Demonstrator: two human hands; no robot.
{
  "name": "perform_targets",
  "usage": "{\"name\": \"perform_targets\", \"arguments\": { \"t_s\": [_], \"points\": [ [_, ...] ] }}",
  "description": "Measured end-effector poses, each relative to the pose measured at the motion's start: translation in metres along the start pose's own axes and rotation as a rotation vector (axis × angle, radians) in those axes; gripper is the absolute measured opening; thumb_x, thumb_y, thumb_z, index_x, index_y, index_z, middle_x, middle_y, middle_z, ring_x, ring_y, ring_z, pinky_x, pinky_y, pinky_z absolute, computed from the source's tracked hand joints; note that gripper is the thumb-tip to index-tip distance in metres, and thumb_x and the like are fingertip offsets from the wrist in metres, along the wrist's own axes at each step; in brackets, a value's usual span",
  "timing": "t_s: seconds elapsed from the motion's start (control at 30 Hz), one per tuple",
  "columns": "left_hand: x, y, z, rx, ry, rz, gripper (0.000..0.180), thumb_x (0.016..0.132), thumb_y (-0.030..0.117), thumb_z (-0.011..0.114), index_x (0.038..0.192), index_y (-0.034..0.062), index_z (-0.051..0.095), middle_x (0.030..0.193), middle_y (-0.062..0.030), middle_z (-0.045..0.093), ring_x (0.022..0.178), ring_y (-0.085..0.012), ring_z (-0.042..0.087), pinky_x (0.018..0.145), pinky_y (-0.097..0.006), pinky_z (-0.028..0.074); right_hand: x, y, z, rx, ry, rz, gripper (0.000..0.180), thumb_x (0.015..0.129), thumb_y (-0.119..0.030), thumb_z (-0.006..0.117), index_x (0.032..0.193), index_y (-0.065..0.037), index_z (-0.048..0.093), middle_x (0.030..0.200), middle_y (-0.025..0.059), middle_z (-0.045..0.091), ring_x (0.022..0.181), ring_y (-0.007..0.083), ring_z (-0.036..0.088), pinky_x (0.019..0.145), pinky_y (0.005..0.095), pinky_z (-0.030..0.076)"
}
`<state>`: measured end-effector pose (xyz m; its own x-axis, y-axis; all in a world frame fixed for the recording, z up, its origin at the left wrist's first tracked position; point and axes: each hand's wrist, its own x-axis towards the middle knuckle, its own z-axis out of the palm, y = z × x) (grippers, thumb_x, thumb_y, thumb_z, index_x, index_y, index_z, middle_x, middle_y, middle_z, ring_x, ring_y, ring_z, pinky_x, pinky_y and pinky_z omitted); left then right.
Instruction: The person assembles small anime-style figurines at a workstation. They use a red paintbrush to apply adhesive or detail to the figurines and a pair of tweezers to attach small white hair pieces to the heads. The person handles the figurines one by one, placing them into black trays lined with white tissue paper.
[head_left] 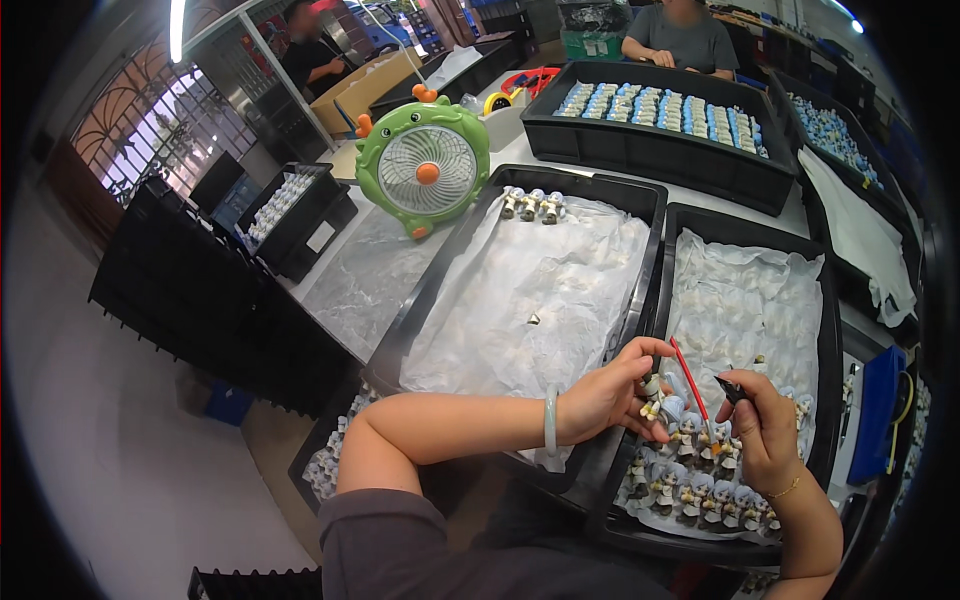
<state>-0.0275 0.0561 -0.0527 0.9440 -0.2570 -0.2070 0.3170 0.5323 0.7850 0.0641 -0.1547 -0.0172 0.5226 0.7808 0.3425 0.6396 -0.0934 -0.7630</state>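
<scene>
Over the right-hand black tray (826,330), my left hand (610,400) is closed around a small figurine (660,402) with pale blue hair and white clothes. My right hand (765,425) pinches a small black pointed piece (733,388), just right of that figurine. Between the hands slants a thin red stick (690,378), its upper end near my left fingertips; I cannot tell which hand, if any, holds it. Below them, rows of similar figurines (700,495) stand on white sheeting in the tray's near part.
Left of it, a paper-lined black tray (655,240) holds three figurines (532,204) and a small dark piece (533,319). A green fan (425,165) stands behind. A large black crate (650,160) of figurines lies at the back; a person (680,40) sits beyond. Blue bin (878,415) at right.
</scene>
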Motion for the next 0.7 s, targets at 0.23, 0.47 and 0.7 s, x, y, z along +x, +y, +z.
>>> {"name": "perform_targets", "arguments": {
  "t_s": [0.23, 0.47, 0.7],
  "points": [
    [0.001, 0.002, -0.003, -0.070, -0.035, 0.002, 0.038, 0.089, 0.030, 0.045, 0.119, 0.0121, 0.028, 0.107, -0.0116, 0.051, 0.081, -0.0252, 0.061, 0.077, -0.037, 0.051, 0.001, 0.000, 0.000, 0.003, -0.007, 0.017, 0.027, 0.083, -0.003, 0.043, 0.109, -0.004, 0.051, 0.066, 0.0082, 0.059, 0.049, 0.0177, 0.054, 0.048, 0.0273, 0.040],
    [-0.001, 0.006, 0.009, 0.143, 0.025, 0.128, 0.052, 0.078, 0.003, 0.062, 0.117, 0.0097, 0.028, 0.113, -0.0157, 0.050, 0.081, -0.0189, 0.061, 0.076, -0.031, 0.051, -0.002, 0.003, -0.002, 0.007, 0.037, 0.032, 0.027, 0.084, -0.003, 0.042, 0.109, -0.004, 0.050, 0.067, 0.0075, 0.059, 0.048, 0.0162, 0.052, 0.046, 0.0267, 0.039],
    [-0.005, 0.009, 0.006, 0.166, 0.010, 0.146, 0.055, 0.077, 0.002, 0.063, 0.118, 0.0100, 0.028, 0.116, -0.0178, 0.049, 0.091, -0.0199, 0.057, 0.079, -0.031, 0.050, 0.002, -0.002, -0.003, 0.019, 0.006, 0.016, 0.026, 0.083, -0.001, 0.043, 0.108, -0.003, 0.050, 0.069, 0.0090, 0.059, 0.054, 0.0185, 0.056, 0.051, 0.0272, 0.042]
  ]
}}
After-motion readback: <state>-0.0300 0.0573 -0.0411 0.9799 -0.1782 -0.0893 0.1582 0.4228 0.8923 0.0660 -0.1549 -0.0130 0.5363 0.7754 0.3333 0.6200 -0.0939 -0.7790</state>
